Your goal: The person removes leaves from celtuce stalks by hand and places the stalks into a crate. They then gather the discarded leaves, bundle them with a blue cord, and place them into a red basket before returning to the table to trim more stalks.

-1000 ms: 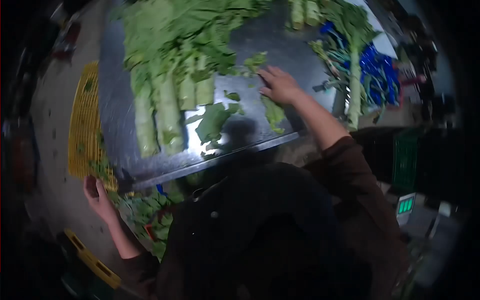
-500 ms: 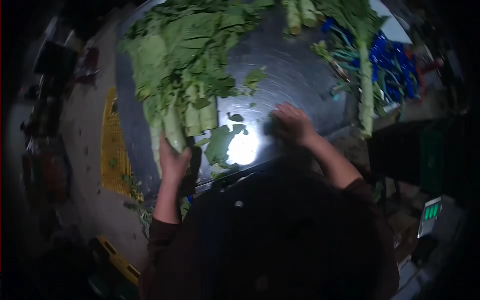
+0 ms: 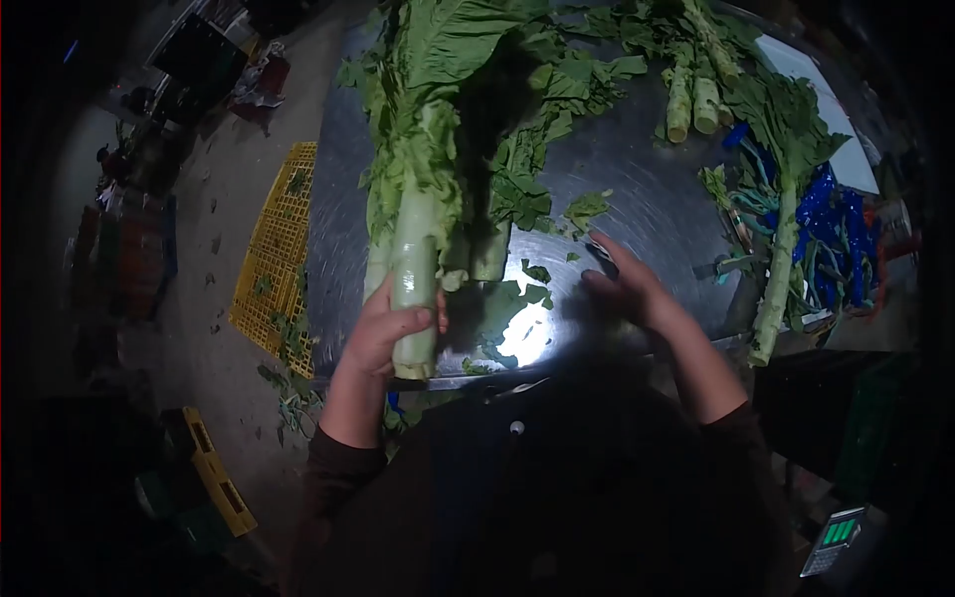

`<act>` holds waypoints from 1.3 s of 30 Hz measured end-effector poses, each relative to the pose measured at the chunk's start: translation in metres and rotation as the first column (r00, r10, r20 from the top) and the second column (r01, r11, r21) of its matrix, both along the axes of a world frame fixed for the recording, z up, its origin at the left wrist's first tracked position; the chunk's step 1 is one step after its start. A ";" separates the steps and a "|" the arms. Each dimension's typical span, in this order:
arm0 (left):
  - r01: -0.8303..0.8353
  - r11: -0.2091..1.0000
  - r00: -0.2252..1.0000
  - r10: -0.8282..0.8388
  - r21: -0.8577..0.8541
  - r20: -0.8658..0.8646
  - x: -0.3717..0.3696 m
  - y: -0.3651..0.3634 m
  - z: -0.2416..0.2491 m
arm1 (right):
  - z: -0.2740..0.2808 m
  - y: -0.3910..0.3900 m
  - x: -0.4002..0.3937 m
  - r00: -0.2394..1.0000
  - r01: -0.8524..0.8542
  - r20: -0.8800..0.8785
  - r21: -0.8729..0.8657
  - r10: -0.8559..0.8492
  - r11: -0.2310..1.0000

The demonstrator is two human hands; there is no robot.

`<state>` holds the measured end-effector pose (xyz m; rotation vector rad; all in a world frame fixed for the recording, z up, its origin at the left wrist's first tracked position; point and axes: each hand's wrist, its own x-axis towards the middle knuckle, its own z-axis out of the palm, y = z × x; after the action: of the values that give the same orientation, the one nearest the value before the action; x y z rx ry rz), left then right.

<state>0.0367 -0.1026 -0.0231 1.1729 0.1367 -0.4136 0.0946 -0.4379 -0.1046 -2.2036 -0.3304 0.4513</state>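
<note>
My left hand [image 3: 380, 333] is wrapped round the lower stem of a thick pale green celtuce [image 3: 416, 224], lifted above the metal table [image 3: 622, 164]. Its cut end points toward me and its leafy top reaches away. Partly hidden behind it, more celtuce stems [image 3: 489, 254] lie among the leaves. My right hand [image 3: 637, 289] hovers over the table to the right, fingers apart, holding nothing. Torn leaf pieces [image 3: 497, 310] are scattered between my hands, and another leaf scrap [image 3: 587, 207] lies just beyond the right fingertips.
A long celtuce [image 3: 781, 269] lies along the table's right side, beside teal strips and shiny blue material [image 3: 848, 234]. Several more stems [image 3: 706, 107] sit at the back right. A yellow plastic grate [image 3: 271, 264] is on the floor at left. A device with green display [image 3: 834, 542] is at lower right.
My left hand has raised one celtuce from the pile, bringing it up toward me. My right hand stays open on the right. The whole view has shifted to the left.
</note>
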 end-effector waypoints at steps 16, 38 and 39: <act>0.253 0.966 0.954 -0.239 0.061 -0.183 -0.008 -0.089 -0.052 | 0.025 0.100 0.079 0.800 0.590 -0.553 0.795 -0.234 0.139; 0.269 0.921 0.963 -0.247 0.283 -0.111 0.008 -0.111 -0.056 | 0.006 0.064 0.120 0.759 0.451 0.388 0.266 -0.523 0.852; 0.264 0.903 0.964 -0.249 0.339 -0.089 0.009 -0.111 -0.057 | 0.008 0.064 0.119 0.762 0.445 0.389 0.265 -0.517 0.855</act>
<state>0.0461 -0.2141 -0.0801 1.5410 0.0948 -0.6680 0.2140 -0.3735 -0.0970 -2.1111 -0.0192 -0.3707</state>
